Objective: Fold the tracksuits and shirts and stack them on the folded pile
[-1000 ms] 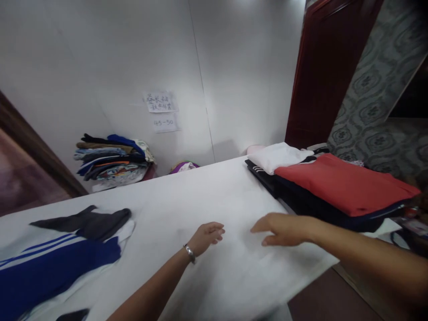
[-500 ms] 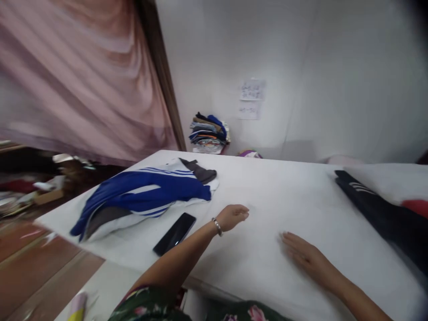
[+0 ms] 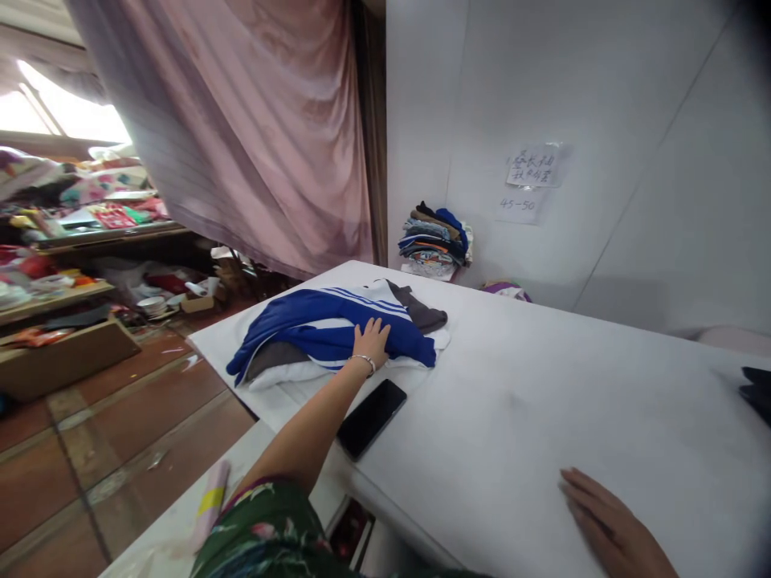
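Note:
My left hand reaches out and rests on a blue garment with white stripes, its fingers spread across the fabric. Grey and white cloth shows at both ends of the loosely heaped garment. Just below that hand lies a black phone on the white table. On the right, my right hand is open with straight fingers, over or on the bare tabletop; nothing is in it.
Folded clothes are stacked beyond the table's far edge, near handwritten papers on the wall. A dark garment pokes in at right. A pink curtain hangs at left, above floor clutter and a cardboard box.
The view has swung left. My left hand has moved from above the bare table onto the blue garment. My right hand stays over the table, lower in view.

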The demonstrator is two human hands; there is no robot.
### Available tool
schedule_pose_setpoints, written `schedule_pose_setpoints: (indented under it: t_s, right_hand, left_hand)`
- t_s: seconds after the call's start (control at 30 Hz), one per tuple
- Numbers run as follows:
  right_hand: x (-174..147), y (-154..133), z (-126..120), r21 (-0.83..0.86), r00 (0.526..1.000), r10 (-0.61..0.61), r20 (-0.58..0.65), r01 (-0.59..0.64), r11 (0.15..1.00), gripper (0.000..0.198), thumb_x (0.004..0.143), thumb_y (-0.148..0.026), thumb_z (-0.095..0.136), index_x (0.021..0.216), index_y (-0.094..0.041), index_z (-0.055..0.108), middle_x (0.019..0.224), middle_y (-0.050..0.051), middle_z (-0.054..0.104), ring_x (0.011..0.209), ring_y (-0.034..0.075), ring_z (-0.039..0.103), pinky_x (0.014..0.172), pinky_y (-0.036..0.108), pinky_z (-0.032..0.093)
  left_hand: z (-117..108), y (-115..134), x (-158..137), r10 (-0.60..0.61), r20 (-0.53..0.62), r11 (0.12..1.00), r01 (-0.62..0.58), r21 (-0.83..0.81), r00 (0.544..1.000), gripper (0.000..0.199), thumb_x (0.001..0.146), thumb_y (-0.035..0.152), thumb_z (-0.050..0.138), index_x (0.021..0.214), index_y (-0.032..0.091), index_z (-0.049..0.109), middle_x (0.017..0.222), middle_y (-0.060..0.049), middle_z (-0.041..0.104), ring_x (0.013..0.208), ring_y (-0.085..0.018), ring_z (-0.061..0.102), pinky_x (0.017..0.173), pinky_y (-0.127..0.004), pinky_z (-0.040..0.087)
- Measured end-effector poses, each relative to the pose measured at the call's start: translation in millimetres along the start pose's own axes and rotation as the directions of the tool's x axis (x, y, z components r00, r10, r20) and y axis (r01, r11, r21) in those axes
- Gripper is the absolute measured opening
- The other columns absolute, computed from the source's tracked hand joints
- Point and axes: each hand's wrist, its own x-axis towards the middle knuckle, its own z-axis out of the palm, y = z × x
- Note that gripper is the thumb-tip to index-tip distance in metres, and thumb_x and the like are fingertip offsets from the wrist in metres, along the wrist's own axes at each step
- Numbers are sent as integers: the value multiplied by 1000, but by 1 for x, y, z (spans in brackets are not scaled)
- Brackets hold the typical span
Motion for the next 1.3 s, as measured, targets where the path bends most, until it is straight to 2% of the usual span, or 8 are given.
schedule_pose_setpoints:
  t_s: [0.2, 0.43, 0.6, 0.8, 0.97, 1.1, 1.23, 1.3]
  right_hand:
    - [-1, -11, 2, 94, 995, 87, -40, -83, 992, 30, 75, -49, 55, 102, -50, 67, 118, -1, 64, 111, 32, 57, 93, 49, 50]
    - [-5, -10, 10, 175, 985, 164, -55, -152, 973, 32, 75, -50, 54, 102, -66, 57, 119, -5, 62, 115, 35, 53, 99, 56, 43]
    - [-4, -13, 9, 190, 983, 181, -44, -169, 967, 33, 74, -50, 54, 104, -66, 56, 122, -5, 60, 117, 35, 51, 101, 57, 41]
    - [-4, -13, 8, 199, 981, 192, -27, -183, 963, 33, 75, -51, 54, 104, -66, 55, 123, -6, 59, 119, 34, 49, 105, 55, 37]
    - [-4, -13, 8, 212, 979, 203, -24, -194, 958, 32, 74, -52, 54, 103, -67, 55, 123, -7, 59, 120, 34, 49, 105, 54, 37]
    - [-2, -20, 4, 251, 944, 330, 26, -325, 912, 43, 71, -55, 57, 112, -66, 48, 125, -8, 58, 123, 33, 47, 107, 51, 35]
    - [2, -20, -9, 538, 887, 461, -7, -386, 750, 61, 77, -54, 54, 133, -57, 30, 136, -4, 50, 127, 30, 43, 106, 49, 39]
    - [4, -13, -20, 626, 875, 480, -66, -339, 702, 60, 85, -54, 42, 139, -54, 17, 141, -2, 45, 127, 27, 44, 99, 47, 46]
  left_hand:
    - [10, -14, 7, -8, -91, 997, 1, -78, 996, 41, 81, 25, 54, 122, 28, 57, 143, -7, 43, 135, -27, 30, 109, -54, 12]
    - [-38, -2, 43, -234, -188, 943, 175, -283, 954, 30, 90, 28, 36, 97, 19, 65, 99, -10, 70, 97, -23, 62, 92, -37, 36]
    - [-94, 18, 80, -428, -414, 836, 179, -519, 803, 30, 92, 28, 34, 96, 21, 62, 95, -8, 69, 93, -22, 63, 79, -30, 40]
    - [-160, 61, 98, -408, -643, 777, -123, -617, 648, 24, 91, 19, 36, 91, 17, 60, 90, -6, 69, 94, -21, 63, 87, -33, 41]
    - [-205, 146, 96, -189, -754, 690, -462, -557, 629, 29, 93, 13, 31, 93, 15, 59, 94, -4, 68, 98, -18, 63, 89, -37, 45]
    - [-219, 257, 71, 17, -691, 542, -587, -601, 723, 32, 98, 21, 24, 103, 19, 56, 98, -1, 68, 93, -11, 64, 82, -29, 51]
    - [-198, 368, 15, 339, -509, 457, -612, -645, 791, 50, 100, 35, 7, 114, 27, 54, 114, 1, 66, 101, -4, 61, 76, -21, 49]
    - [-171, 414, -24, 603, -375, 381, -667, -640, 704, 52, 99, 34, 6, 122, 28, 53, 123, 0, 62, 108, -2, 57, 75, -19, 48]
